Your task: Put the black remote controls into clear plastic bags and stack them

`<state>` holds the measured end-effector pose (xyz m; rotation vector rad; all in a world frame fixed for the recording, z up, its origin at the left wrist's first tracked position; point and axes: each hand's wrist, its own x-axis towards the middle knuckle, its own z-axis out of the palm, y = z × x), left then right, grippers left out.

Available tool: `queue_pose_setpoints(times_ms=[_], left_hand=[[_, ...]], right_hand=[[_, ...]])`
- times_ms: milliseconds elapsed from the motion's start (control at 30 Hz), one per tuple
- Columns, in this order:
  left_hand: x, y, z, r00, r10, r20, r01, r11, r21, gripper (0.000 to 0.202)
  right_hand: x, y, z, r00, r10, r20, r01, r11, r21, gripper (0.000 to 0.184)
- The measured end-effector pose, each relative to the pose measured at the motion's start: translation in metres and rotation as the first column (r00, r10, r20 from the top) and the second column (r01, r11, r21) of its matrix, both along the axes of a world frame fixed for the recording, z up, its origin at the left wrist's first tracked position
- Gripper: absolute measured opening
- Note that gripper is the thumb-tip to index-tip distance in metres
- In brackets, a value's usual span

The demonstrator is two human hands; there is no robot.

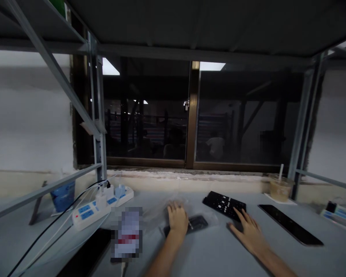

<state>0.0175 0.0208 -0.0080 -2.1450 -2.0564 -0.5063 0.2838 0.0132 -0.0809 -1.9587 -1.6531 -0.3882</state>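
Touching the right end of a black keypad (pixel 220 202), slanted away leftward, with the wide-spread grip of the nearer right hand (pixel 251 235); cannot tell the left hand's (pixel 178 219) grip.

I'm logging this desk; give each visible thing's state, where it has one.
Power strip: plugs inserted, red light lit.
Pixelated phone: screen lit.
Right black device: screen dark.
Left black device: dark.
Drink cup: partly filled, straw in.
Blue cup: upright.
Button panel: flat, touched by right hand.
Dark item: partly hidden by left hand.
Window: seemingly shut.
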Motion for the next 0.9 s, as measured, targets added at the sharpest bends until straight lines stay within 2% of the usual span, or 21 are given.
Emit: queue_pose_setpoints(times_ms=[67, 167, 267, 367, 500, 667, 767, 900], left_hand=[[0.004, 0.001, -0.001, 0.999, -0.039, -0.001, 0.039, 0.999, 0.001, 0.042], [0.005, 0.002, 0.000, 0.998, -0.069, -0.005, 0.069, 0.998, 0.009, 0.041], [0.002, 0.004, 0.002, 0.998, -0.057, 0.005, 0.057, 0.998, 0.006, 0.039], [-0.002, 0.007, 0.002, 1.000, -0.026, 0.007, 0.026, 1.000, 0.013, 0.038], [-0.003, 0.009, 0.002, 1.000, 0.010, 0.008, -0.010, 1.000, 0.024, 0.039], [-0.003, 0.008, 0.002, 1.000, 0.003, 0.014, -0.003, 1.000, 0.006, 0.039], [-0.005, 0.007, 0.004, 1.000, 0.012, 0.025, -0.012, 1.000, 0.002, 0.039], [-0.007, 0.009, 0.003, 0.997, 0.075, 0.023, -0.075, 0.997, 0.015, 0.044]], right_hand=[[0.001, 0.000, 0.001, 1.000, 0.018, 0.013, -0.018, 0.999, 0.048, 0.060], [-0.005, -0.005, 0.012, 0.999, 0.023, 0.026, -0.026, 0.993, 0.115, 0.047], [-0.013, -0.011, 0.029, 0.997, 0.073, 0.020, -0.075, 0.991, 0.109, 0.038], [-0.016, -0.009, 0.039, 0.988, 0.127, -0.088, -0.119, 0.989, 0.090, 0.033], [-0.013, 0.011, 0.043, 0.940, 0.189, -0.285, -0.209, 0.977, -0.041, 0.032], [-0.023, 0.033, 0.046, 0.921, 0.206, -0.331, -0.264, 0.954, -0.142, 0.037], [-0.029, 0.033, 0.045, 0.911, 0.227, -0.344, -0.299, 0.938, -0.173, 0.037], [-0.028, 0.021, 0.045, 0.899, 0.290, -0.328, -0.351, 0.925, -0.146, 0.036]])
